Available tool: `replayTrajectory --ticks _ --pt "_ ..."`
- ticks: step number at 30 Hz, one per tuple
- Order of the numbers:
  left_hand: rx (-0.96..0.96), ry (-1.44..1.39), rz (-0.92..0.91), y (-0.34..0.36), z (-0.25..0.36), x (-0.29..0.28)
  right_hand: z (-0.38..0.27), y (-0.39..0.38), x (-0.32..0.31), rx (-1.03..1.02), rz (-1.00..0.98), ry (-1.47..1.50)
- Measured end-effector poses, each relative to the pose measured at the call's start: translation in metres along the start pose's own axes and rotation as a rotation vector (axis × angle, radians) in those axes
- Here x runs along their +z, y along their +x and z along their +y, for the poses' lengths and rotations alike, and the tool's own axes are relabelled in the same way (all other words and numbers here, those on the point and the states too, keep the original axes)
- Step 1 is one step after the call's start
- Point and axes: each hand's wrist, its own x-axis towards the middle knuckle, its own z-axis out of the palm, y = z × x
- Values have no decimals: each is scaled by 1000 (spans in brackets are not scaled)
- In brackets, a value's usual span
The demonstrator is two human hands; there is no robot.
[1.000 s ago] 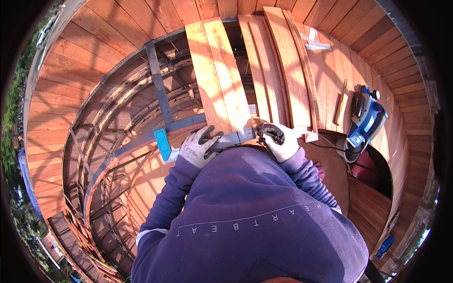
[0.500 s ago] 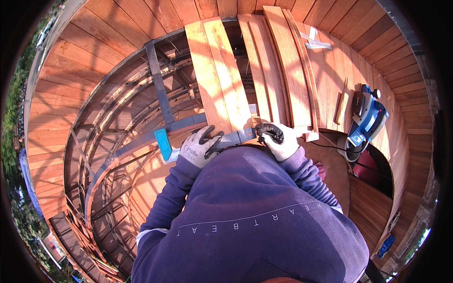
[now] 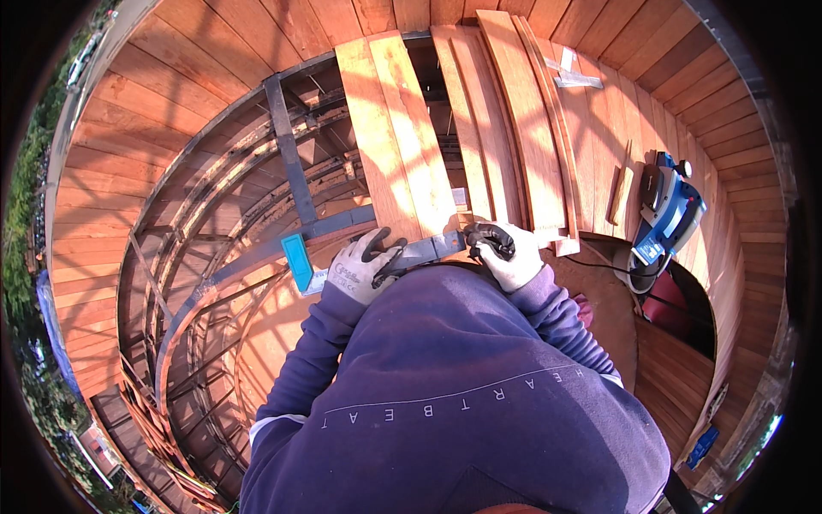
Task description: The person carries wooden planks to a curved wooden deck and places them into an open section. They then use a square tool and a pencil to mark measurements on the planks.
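Note:
Both hands wear white gloves with black fingers. My left hand (image 3: 363, 264) is at the near left corner of two pale wooden boards (image 3: 396, 141), fingers curled against the dark metal band (image 3: 419, 253); what they grip, if anything, is hidden. Right of the boards' near end, my right hand (image 3: 505, 254) is closed, thumb and fingers drawn together. I cannot make out what is in it. The two boards lie side by side across the open curved metal frame (image 3: 289, 150). A teal box-like piece (image 3: 297, 261) sits on the band left of my left hand.
More boards (image 3: 531, 128) lie stacked to the right of the pair. A blue power tool (image 3: 670, 210) with a dark cord rests at the right. A grey metal bracket or square (image 3: 575, 75) lies on the far planks. Open gaps show between the frame's bars.

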Motion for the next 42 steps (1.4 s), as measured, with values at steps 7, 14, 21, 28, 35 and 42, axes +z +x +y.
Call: replayTrajectory --ticks 7,14,21,28,35,42 --pt "4 -2 -9 0 -1 0 -5 1 -3 -20 -11 -58" --pt "-2 10 -21 -1 -1 -1 -3 0 -2 -18 -3 -59" --pt "9 -10 -12 -1 -2 -1 -4 1 -2 -46 5 -83" --pt "16 -15 13 -7 -5 0 -1 -3 3 53 40 371" --pt "-62 -10 -8 -24 -7 -14 3 -5 2 57 -21 297" --pt "-68 -5 -2 -30 -14 -19 1 -2 5 -73 -43 9"
